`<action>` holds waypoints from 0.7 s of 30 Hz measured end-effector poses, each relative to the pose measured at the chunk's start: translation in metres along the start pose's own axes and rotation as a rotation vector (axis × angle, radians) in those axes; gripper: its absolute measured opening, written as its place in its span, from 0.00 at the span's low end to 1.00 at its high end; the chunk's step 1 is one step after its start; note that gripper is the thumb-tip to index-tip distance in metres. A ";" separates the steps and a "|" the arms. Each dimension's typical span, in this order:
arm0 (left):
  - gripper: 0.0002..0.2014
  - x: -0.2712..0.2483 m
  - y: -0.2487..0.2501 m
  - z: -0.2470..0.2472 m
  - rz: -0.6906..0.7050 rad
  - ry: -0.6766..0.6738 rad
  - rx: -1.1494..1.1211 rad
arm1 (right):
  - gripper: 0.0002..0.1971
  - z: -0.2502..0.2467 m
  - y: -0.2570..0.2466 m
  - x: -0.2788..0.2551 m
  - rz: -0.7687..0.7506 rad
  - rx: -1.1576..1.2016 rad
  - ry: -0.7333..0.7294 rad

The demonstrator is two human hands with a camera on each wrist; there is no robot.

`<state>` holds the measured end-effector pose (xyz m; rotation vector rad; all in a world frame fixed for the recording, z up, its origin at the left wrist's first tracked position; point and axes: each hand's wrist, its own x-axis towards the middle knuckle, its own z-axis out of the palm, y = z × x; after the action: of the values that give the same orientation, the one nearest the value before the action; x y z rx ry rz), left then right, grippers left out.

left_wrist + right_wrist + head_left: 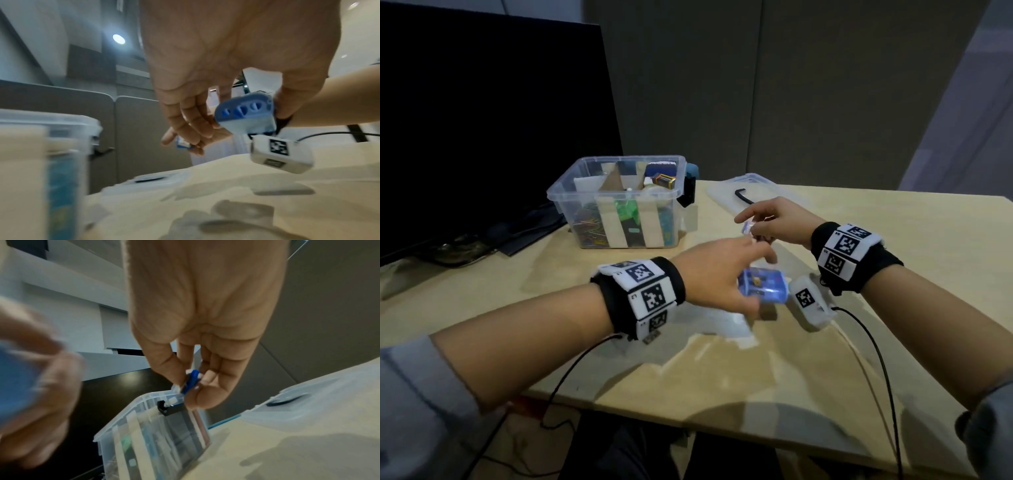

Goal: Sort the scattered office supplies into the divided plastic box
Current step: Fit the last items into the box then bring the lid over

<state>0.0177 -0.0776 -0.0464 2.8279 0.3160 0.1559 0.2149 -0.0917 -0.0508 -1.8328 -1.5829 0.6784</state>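
Note:
The clear divided box (616, 198) stands at the back left of the table, with several supplies between its cardboard dividers. My left hand (758, 281) grips a translucent blue plastic dispenser (767, 287) between thumb and fingers, above the table's middle; the left wrist view shows this dispenser (244, 113) with round holes in its side. Just beyond, my right hand (750, 228) pinches a small blue and clear piece (748, 229). In the right wrist view the small piece (190, 381) sits between thumb and fingertips, right of the box (144, 426). What the piece is stays unclear.
The box's clear lid (756, 185) lies flat to the right of the box, with a black handle on it. A dark monitor (482, 120) stands at the left, with cables at its foot. Black wrist cables hang over the table's front edge (722, 431).

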 end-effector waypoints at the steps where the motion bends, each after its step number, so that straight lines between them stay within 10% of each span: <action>1: 0.29 -0.006 -0.011 -0.010 -0.033 0.047 0.002 | 0.16 0.002 -0.006 0.005 -0.012 0.026 0.020; 13: 0.26 -0.068 -0.147 -0.109 -0.526 0.742 -0.165 | 0.08 0.041 -0.095 0.096 -0.231 0.275 0.229; 21: 0.29 -0.083 -0.195 -0.119 -0.563 0.801 -0.063 | 0.02 0.096 -0.141 0.135 -0.252 0.059 0.166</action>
<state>-0.1178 0.1183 0.0024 2.3560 1.2100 1.1306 0.0712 0.0662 -0.0109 -1.5694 -1.6283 0.4413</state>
